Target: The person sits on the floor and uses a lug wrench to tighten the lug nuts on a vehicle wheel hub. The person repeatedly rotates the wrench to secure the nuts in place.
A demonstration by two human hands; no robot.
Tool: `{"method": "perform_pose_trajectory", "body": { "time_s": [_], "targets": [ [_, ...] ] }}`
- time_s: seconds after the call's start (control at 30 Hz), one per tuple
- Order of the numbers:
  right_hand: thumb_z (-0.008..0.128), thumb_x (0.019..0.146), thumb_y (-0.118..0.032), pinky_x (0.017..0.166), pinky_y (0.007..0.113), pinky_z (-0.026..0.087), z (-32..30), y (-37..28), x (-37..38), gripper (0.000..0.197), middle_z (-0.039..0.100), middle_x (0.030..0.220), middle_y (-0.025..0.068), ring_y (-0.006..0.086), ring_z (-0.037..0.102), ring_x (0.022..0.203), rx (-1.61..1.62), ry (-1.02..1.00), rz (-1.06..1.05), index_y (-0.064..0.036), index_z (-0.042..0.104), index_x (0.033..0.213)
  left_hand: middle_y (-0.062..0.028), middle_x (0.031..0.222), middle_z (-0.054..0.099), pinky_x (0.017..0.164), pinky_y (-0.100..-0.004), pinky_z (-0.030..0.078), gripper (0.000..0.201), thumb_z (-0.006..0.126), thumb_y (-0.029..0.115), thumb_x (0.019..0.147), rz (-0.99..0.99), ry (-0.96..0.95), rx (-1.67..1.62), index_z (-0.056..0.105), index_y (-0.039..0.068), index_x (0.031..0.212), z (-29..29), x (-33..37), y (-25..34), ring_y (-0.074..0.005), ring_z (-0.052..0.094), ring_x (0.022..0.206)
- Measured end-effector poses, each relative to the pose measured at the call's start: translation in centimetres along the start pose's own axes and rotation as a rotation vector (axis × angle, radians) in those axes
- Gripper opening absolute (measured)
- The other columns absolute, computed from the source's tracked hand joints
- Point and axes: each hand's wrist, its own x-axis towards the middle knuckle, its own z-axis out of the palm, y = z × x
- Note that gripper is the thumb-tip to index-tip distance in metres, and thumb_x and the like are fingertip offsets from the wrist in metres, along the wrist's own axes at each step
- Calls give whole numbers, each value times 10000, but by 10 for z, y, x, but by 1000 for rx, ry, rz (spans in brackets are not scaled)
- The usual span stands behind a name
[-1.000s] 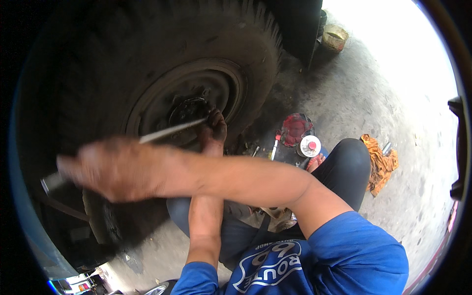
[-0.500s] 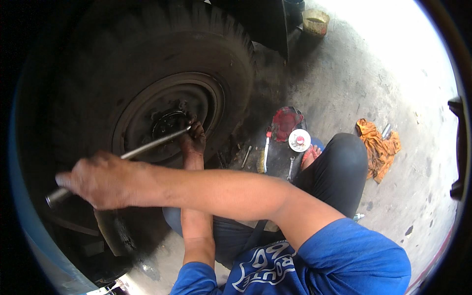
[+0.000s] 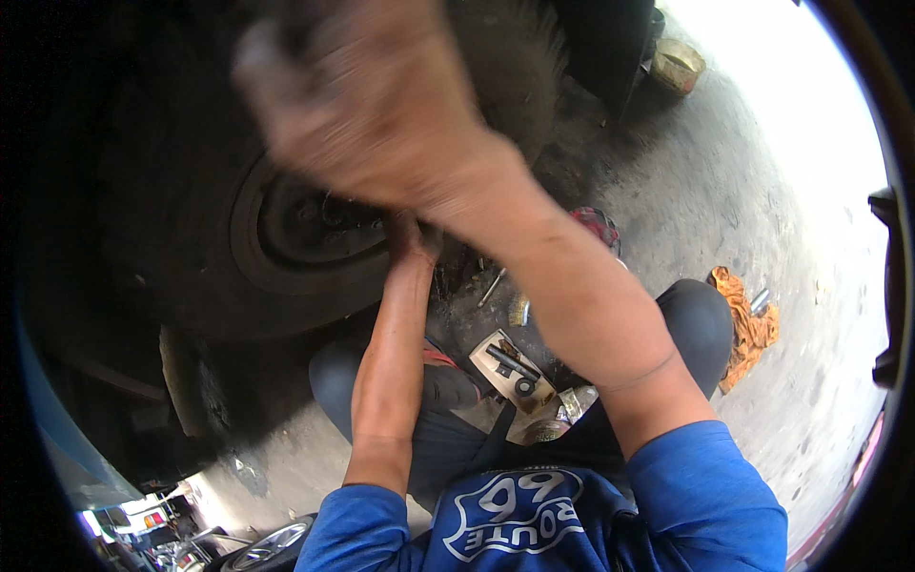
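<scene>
My right hand (image 3: 367, 105) is raised over the top of a large dark wheel (image 3: 250, 224), close in front of the view and smeared by motion. Its fingers look curled. The metal bar it gripped earlier does not show now, so what it holds is hidden. Reaching up to the wheel's hub area (image 3: 329, 214), my left hand (image 3: 417, 238) shows only its wrist and heel. Its fingers are covered by the right hand and wrist.
An open box (image 3: 515, 367) with dark metal parts lies between my legs. Nearby on the floor are a thin metal rod (image 3: 492, 287) and a brush (image 3: 518, 310). An orange rag (image 3: 748, 329) lies right, a worn container (image 3: 678, 67) far right. A small vehicle's wheel (image 3: 272, 548) shows lower left.
My right hand has swung from the lower left up to the top middle, and the bar has gone out of sight. The view has shifted, bringing the box between my legs into sight.
</scene>
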Motion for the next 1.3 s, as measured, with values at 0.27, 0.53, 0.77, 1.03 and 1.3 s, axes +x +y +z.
{"method": "perform_pose_trajectory", "body": {
  "time_s": [0.27,0.53,0.77,1.03,1.3],
  "targets": [
    [524,948,-45,538,255,422,-84,26,-4,256,544,795,14,91,503,608,-221,294,267,12,516,1198,15,691,458,513,-269,321,105,645,125,900,96,228,182,543,140,878,24,-12,-6,-102,394,545],
    [533,986,-113,413,225,359,-116,52,-22,103,421,642,-64,37,402,483,-53,534,574,-88,515,1084,13,734,470,542,-283,378,127,683,128,887,128,221,261,562,128,926,28,-16,-4,-113,422,571],
    [593,985,-151,466,256,423,-99,-12,-7,146,508,661,-2,83,494,514,289,316,465,-47,545,1076,-21,839,481,572,-286,450,141,624,201,952,-21,280,260,539,109,1018,46,-56,-21,-137,459,623],
    [594,1004,-174,524,304,419,-103,-73,-17,172,456,718,22,110,454,559,194,416,522,-17,551,1059,-40,853,495,565,-310,440,206,519,300,1021,-29,78,147,514,97,1057,27,-88,18,-146,463,633],
    [599,1009,-182,511,277,458,-15,-97,15,147,484,691,17,106,474,535,159,83,371,-43,586,1053,-45,846,518,530,-288,387,144,496,238,1016,60,159,-68,551,110,1053,32,-70,35,-142,454,611]
  ]
}}
